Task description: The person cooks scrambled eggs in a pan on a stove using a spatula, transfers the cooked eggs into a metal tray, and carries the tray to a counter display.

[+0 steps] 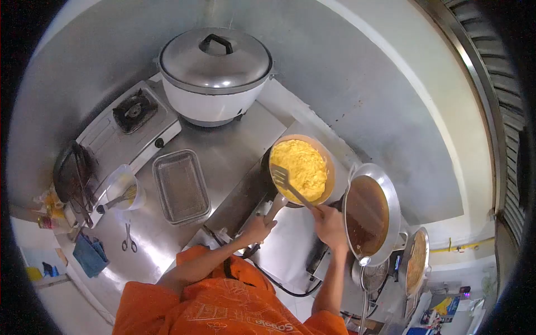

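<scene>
Yellow egg (304, 167) covers most of the inside of a frying pan (330, 174) on the stove. My left hand (258, 229) is closed round the pan's handle (274, 207). In my right hand (331, 225) is a slotted spatula (297, 192), gripped by its handle. The spatula's slotted head lies over the left side of the egg, near the pan's rim. Whether it presses into the egg or rests on top, I cannot tell.
A wide pot of brown liquid (365, 215) stands close to my right hand, with another pan (416, 262) beyond it. A large lidded rice cooker (216, 75) is at the back. Leftward are a metal tray (181, 214), scissors (129, 239), a whisk container (134, 195) and a gas burner (134, 111).
</scene>
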`<act>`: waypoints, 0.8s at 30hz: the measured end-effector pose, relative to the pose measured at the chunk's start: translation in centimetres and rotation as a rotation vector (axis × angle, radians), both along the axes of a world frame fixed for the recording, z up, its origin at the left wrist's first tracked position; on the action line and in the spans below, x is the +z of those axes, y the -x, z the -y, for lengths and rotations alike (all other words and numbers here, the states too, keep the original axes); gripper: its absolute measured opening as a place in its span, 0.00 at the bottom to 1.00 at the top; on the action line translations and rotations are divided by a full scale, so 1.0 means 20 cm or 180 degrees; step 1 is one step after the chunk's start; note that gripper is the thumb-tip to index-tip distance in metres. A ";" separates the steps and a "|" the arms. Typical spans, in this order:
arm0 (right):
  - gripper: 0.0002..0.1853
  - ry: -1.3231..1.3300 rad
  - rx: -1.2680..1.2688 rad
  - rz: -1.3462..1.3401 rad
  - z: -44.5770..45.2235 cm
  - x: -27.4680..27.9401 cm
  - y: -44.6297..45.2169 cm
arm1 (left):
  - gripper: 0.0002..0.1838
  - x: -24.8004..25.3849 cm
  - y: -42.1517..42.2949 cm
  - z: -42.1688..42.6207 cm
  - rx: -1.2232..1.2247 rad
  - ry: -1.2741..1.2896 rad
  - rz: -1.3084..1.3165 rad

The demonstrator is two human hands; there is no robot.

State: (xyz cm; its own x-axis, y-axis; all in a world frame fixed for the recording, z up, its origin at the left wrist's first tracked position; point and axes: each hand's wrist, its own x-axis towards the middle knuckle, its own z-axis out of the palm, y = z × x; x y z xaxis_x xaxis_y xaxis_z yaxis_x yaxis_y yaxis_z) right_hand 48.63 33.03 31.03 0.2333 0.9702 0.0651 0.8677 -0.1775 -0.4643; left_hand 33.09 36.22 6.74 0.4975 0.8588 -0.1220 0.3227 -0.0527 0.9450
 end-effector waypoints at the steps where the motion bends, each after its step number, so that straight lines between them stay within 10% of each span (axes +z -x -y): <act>1: 0.12 -0.0076 0.0083 0.0076 -0.05 -0.11 -0.01 | 0.26 -0.06 -0.02 0.01 0.0044 -0.0227 0.0006; 4: 0.11 0.0170 -0.0266 0.0360 -0.29 -0.43 0.00 | 0.26 0.02 -0.01 0.00 -0.0091 0.0365 0.0090; 14: 0.15 0.0146 -0.1273 0.0972 0.09 0.06 -0.14 | 0.26 0.18 0.05 -0.01 -0.0253 0.1236 -0.0099; 20: 0.14 0.0195 -0.0576 0.1300 -0.28 -0.57 -0.57 | 0.26 0.23 0.06 0.00 -0.0234 0.1189 -0.0003; 24: 0.12 0.0068 -0.0404 0.1291 -0.21 -0.38 -0.45 | 0.26 0.10 0.04 -0.01 -0.0285 0.0941 -0.0129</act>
